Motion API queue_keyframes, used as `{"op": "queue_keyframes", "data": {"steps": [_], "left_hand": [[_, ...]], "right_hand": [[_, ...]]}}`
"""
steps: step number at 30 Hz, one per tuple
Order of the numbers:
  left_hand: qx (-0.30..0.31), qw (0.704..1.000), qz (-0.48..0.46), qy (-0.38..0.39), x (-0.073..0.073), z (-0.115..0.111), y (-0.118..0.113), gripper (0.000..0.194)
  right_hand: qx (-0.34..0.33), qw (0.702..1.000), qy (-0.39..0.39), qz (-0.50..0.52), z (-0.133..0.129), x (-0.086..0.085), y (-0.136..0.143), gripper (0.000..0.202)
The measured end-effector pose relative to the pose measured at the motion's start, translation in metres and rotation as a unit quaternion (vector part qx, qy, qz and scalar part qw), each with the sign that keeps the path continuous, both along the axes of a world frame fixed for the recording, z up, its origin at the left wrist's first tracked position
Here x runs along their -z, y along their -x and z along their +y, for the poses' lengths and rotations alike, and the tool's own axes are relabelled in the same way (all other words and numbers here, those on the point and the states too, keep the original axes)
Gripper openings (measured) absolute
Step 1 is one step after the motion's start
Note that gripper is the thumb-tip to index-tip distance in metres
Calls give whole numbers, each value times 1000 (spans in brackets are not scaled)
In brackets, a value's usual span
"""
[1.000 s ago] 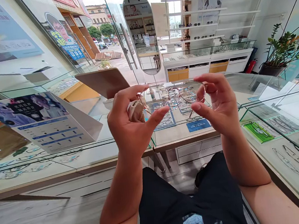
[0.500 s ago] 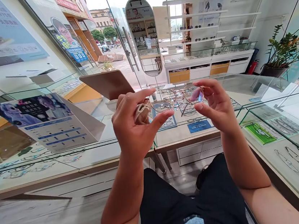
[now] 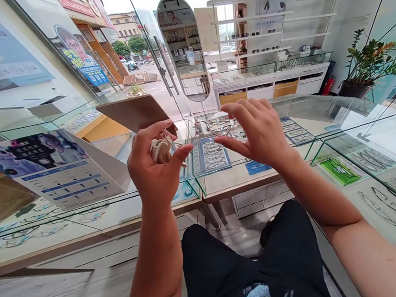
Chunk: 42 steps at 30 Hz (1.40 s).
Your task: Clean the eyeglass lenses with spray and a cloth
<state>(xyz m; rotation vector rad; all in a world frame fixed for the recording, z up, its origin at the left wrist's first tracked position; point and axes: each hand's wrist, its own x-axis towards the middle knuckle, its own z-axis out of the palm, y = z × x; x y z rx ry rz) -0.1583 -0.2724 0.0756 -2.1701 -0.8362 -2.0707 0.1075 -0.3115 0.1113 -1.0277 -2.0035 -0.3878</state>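
Observation:
Thin round-framed eyeglasses (image 3: 222,134) are raised above the glass counter. My left hand (image 3: 158,158) grips their left side between thumb and fingers, with a crumpled beige cloth (image 3: 161,151) tucked in the same palm. At the other side, my right hand (image 3: 253,132) has its thumb and index finger at the edge of the right lens, pinching the rim. Beneath the eyeglasses, a tray of frames (image 3: 214,155) shows through the counter glass, with a blue cloth (image 3: 257,167) to its right.
A calendar card (image 3: 56,170) stands on the counter at left. Behind my left hand is a tilted brown-backed mirror or panel (image 3: 136,113). Glass cases (image 3: 379,184) with eyeglasses line the right, and a potted plant (image 3: 356,88) stands farther back.
Both hands and the eyeglasses have shifted left. My right hand has turned, its back now showing more, and the frame's angle has changed.

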Motion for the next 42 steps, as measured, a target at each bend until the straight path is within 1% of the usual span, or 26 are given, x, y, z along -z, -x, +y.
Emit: {"op": "queue_keyframes", "data": {"steps": [2, 4, 7, 10, 12, 14, 18, 22, 26, 29, 31, 34, 37, 39, 42], "left_hand": [[-2, 1000, 13, -25, 2, 10, 7, 57], [3, 998, 24, -54, 4, 19, 12, 61], [10, 997, 26, -73, 6, 26, 17, 65], [-4, 999, 25, -41, 3, 20, 15, 64], [-12, 1000, 27, -4, -1, 12, 12, 60], [-11, 999, 35, 17, -5, 7, 8, 56], [-6, 999, 31, 11, -11, 3, 2, 53], [-25, 999, 38, 14, -14, 1, -3, 55], [-52, 997, 59, 7, -19, -6, -5, 52], [-64, 996, 66, -3, -22, -8, -6, 55], [-52, 997, 62, -6, -24, -7, -6, 60], [-16, 999, 50, -3, -23, -3, -5, 63], [4, 999, 36, 4, -18, 4, -4, 61], [6, 1000, 29, 6, -13, 8, -3, 59], [22, 999, 22, 7, -7, 13, -2, 58]], "right_hand": [[4, 1000, -5, -25, 5, -4, 2, 66], [-8, 999, -8, -38, 9, -7, 3, 70], [-27, 998, -10, -49, 16, -12, 0, 75], [-35, 998, -16, -54, 21, -15, -4, 76], [-35, 998, -24, -54, 23, -16, -5, 74], [-35, 998, -30, -49, 24, -17, -7, 72], [-56, 998, -12, -22, 25, -16, -11, 68], [-82, 996, 26, 18, 26, -12, -16, 65], [-103, 993, 40, 50, 27, -9, -19, 65], [-117, 990, 45, 68, 27, -7, -20, 66], [-126, 988, 46, 78, 28, -5, -21, 66], [-149, 984, 20, 91, 32, -3, -21, 67], [-172, 979, -15, 108, 32, -2, -19, 66], [-172, 978, -27, 117, 29, -3, -15, 63], [-155, 980, -40, 117, 21, -7, -8, 59]]}}
